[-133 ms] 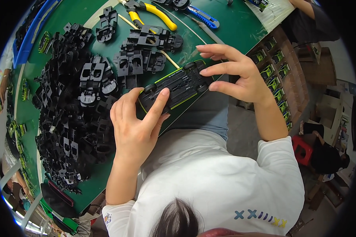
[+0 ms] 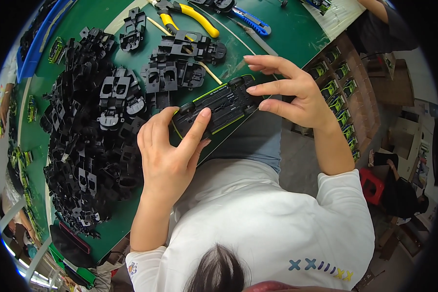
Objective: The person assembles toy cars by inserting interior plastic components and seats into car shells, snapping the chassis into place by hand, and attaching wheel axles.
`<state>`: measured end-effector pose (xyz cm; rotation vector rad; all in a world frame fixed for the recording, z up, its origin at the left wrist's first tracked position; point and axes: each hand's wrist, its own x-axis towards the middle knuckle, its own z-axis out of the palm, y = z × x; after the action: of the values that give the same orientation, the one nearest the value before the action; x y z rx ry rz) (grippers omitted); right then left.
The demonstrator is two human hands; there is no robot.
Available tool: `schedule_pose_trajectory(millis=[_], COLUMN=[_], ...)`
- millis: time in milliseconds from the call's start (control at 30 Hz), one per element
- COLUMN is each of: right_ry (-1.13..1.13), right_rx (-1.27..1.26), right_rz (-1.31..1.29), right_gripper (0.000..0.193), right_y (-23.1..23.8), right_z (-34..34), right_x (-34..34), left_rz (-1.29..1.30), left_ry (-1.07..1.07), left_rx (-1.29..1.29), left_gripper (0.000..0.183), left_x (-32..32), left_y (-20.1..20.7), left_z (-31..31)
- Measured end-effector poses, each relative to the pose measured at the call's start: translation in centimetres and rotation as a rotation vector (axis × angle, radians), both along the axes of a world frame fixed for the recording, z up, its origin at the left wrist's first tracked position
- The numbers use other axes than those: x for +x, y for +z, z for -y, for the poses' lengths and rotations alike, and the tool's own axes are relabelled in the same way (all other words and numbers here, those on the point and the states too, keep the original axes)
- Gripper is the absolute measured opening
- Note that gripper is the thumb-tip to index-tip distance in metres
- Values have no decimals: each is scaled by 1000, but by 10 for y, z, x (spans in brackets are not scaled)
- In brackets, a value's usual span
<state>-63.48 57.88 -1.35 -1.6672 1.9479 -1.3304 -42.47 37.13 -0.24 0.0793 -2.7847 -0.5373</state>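
Observation:
A toy car [image 2: 220, 108] lies upside down at the table's near edge, its black underside up and its bright green body showing as a rim. My left hand [image 2: 166, 151] grips the car's left end, index finger laid on the underside and thumb along the near side. At the other end is my right hand [image 2: 297, 95], fingers spread apart; its index fingertip meets or nearly meets the car's end. Just beyond the car are several loose black plastic chassis parts [image 2: 168, 78].
A large heap of black chassis parts [image 2: 90, 155] covers the table's left side. Yellow-handled pliers [image 2: 197, 19], a thin stick [image 2: 210, 73] and a blue utility knife [image 2: 250, 20] lie farther back. Right of the table, a brown tray [image 2: 362, 82] holds several green toy cars. Other people sit nearby.

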Motion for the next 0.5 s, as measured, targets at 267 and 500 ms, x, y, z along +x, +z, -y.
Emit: schedule_pose_trajectory(millis=[267,500], right_ry=[-439,-447], right_rx=[329,279], right_rz=[645,740], right_gripper=[46,49], right_y=[22,21], right_z=[16,34], right_x=[37,51], left_rz=[-6,-52], left_ry=[5,1], left_rx=[-9,-48], left_gripper=[59,59], left_x=[3,4], left_y=[-2,-5], left_z=[1,-4])
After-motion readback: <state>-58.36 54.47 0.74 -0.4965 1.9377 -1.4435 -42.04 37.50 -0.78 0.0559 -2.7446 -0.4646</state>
